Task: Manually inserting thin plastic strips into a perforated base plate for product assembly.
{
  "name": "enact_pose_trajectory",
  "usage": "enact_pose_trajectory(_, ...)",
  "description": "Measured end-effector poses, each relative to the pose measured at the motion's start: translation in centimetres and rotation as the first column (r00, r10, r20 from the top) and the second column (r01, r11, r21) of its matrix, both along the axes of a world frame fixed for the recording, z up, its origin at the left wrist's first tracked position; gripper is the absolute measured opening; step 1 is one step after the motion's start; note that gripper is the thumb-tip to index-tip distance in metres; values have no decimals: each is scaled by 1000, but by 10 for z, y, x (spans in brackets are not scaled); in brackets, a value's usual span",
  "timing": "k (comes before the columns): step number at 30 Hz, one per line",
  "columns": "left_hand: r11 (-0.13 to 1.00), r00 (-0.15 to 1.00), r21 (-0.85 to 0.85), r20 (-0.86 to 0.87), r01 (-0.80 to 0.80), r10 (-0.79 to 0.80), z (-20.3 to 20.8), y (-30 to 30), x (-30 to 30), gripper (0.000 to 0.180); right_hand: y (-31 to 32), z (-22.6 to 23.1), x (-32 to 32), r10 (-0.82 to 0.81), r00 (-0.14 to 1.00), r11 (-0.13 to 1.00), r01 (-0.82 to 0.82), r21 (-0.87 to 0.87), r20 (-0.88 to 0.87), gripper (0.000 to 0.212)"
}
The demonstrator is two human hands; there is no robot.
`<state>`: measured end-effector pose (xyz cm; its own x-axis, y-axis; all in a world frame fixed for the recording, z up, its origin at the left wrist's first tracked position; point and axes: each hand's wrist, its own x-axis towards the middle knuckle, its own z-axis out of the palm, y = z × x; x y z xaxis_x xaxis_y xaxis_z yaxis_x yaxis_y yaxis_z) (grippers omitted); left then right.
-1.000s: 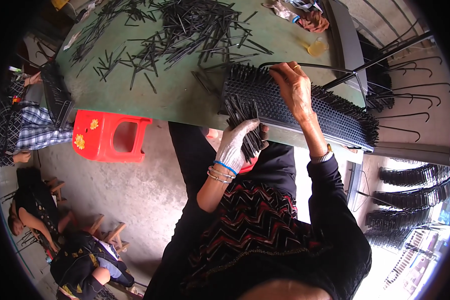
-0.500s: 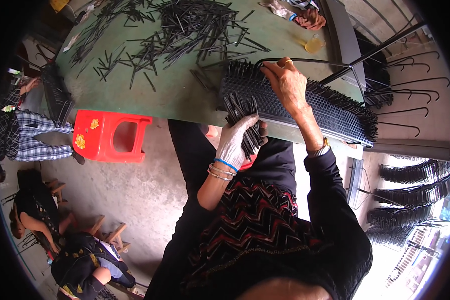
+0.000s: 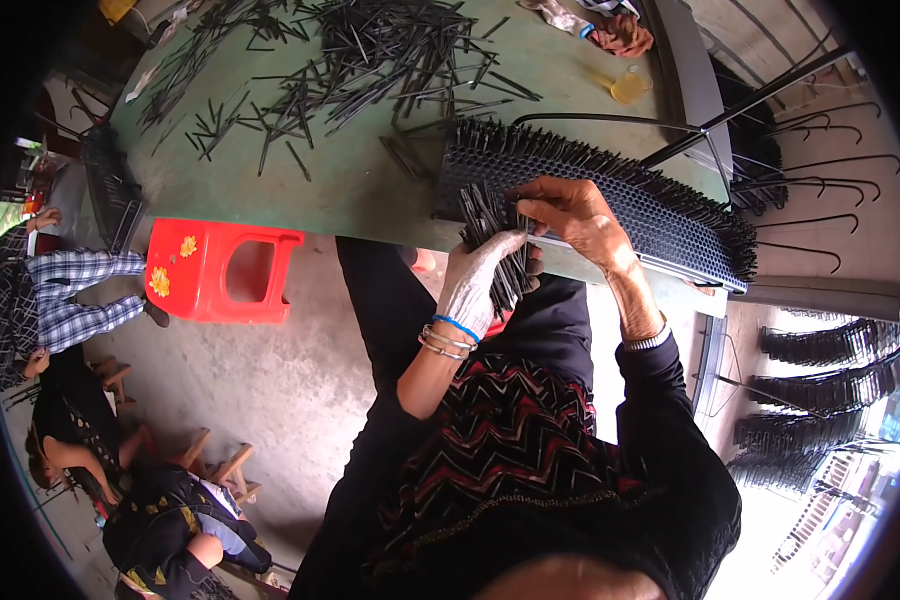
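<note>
In a white glove, my left hand is closed round a bundle of thin black sticks, held just off the near edge of the rack. My bare right hand is beside the top of that bundle, thumb and forefinger pinched on a stick at its right side. Behind both hands lies a long black perforated rack, a grid of small holes. Black sticks stand upright in rows along its far side. Its near rows of holes are bare.
Loose black sticks are heaped on the green table. A cup of yellow liquid and cloths lie at the back right. Metal rods rise beside the rack. A red stool stands at left; other people sit beyond.
My right hand has come back from the rack's far rows toward me, to the bundle. The left hand with the sticks has shifted slightly right. At left, a person in plaid trousers has moved their arms.
</note>
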<state>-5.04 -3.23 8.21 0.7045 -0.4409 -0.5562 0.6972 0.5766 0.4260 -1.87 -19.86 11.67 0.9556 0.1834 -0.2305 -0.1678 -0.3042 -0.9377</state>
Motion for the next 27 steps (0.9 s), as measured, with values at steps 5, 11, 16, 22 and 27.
enact_pose_trajectory(5,994,999,105,19,-35,33,5,-1,8,19,1,5,5,-45,999,999,45,5,-14,21)
enact_pose_trajectory(11,997,998,46,-16,-64,65,-12,6,0,17,21,13,-2,6,1000,996,-3,-89,27,26)
enact_pose_trajectory(16,996,999,88,33,25,-28,7,1,-8,19,1,-6,-16,-33,996,999,36,-37,83,20)
enact_pose_trajectory(22,992,991,115,127,-47,32,7,6,-4,21,13,-1,-12,-77,994,996,74,39,78,24)
enact_pose_trajectory(27,983,994,175,97,-63,46,24,9,2,15,20,0,-7,-89,987,996,91,-4,134,22)
